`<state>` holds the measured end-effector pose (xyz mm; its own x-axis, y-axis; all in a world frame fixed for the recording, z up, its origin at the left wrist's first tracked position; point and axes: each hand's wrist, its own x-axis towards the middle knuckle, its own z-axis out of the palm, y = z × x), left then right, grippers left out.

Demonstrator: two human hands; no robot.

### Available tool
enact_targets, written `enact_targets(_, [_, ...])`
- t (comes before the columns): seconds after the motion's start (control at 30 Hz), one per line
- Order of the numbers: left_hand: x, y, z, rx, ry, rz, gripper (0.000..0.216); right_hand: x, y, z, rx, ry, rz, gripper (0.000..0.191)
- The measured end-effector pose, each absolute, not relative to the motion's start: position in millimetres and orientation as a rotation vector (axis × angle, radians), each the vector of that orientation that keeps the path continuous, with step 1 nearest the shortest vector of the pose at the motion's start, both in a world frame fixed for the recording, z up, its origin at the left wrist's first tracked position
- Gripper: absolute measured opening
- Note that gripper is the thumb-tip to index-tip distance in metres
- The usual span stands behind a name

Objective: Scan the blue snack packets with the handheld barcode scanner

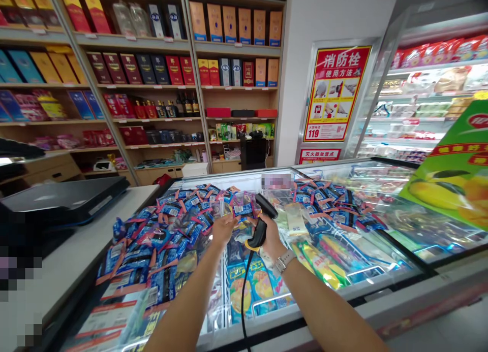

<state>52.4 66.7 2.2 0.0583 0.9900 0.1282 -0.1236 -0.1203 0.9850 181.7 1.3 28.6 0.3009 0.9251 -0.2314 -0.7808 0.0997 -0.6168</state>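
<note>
My right hand [270, 236] is closed round the grip of a black barcode scanner [263, 216] with a yellow base; its black cable [244, 291] hangs down toward me. My left hand [223, 228] pinches a small clear snack packet [233, 205] with a pink and blue print, held up in front of the scanner's head. Both hands hover over the glass lid of a chest freezer [381, 286]. Several blue and orange snack packets [152, 245] lie heaped on the lid to the left and behind. A watch sits on my right wrist.
A white counter [76, 255] with a dark till screen [61, 199] stands at left. Shelves of boxed bottles [152, 67] fill the back wall. A red fire hydrant notice [335, 93] hangs by an open chiller [427, 103]. A green carton [453, 174] sits at right.
</note>
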Motion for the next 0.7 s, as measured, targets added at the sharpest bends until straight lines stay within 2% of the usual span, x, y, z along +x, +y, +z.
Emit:
enact_targets(0.13, [50, 72, 1, 1.001, 1.095, 1.553, 0.017, 189, -1, 35, -0.782, -0.383, 1.105, 0.021])
enact_targets(0.27, [47, 76, 0, 0.886, 1.113, 1.669, 0.012, 200, -9, 41, -1.064, -0.822, 1.124, 0.020])
enact_targets(0.37, [46, 77, -4, 0.922, 1.158, 1.646, 0.017, 203, -14, 41, -1.168, -1.064, 1.090, 0.021])
enact_targets(0.53, [44, 80, -10, 1.090, 1.231, 1.636, 0.033, 201, -17, 40, -1.201, -1.141, 1.027, 0.022])
enact_targets(0.7, [42, 80, -11, 1.241, 1.341, 1.585, 0.032, 200, -17, 40, -1.199, -1.159, 1.025, 0.024])
